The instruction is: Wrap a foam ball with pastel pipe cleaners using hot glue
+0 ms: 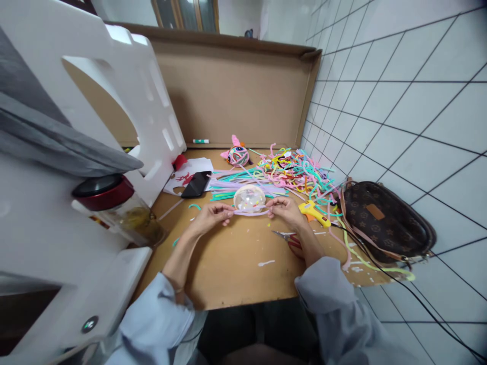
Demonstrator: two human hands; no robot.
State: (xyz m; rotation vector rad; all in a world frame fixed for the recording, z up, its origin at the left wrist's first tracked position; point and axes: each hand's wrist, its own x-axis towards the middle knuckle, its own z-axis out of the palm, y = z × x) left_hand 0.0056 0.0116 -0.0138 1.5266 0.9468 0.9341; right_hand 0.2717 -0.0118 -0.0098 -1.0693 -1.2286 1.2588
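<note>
Between my two hands runs a pale lilac pipe cleaner (251,213), held by both ends; it looks doubled into two strands. My left hand (213,217) pinches its left end, and my right hand (285,212) pinches the right end. Just behind it sits a clear round bowl-like piece (249,195) with a pale rim and small coloured bits showing inside. Scissors with red handles (293,242) lie beneath my right wrist. A yellow glue gun (315,213) rests right of that hand.
Straight lilac and green pipe cleaners (228,185) lie behind the bowl, with a tangled colourful heap (300,172) to the right. A pink-eared figure (236,154), black phone (196,184), brown bag (384,218) and glass bottle (133,218) stand around. A cardboard panel (236,91) closes the back.
</note>
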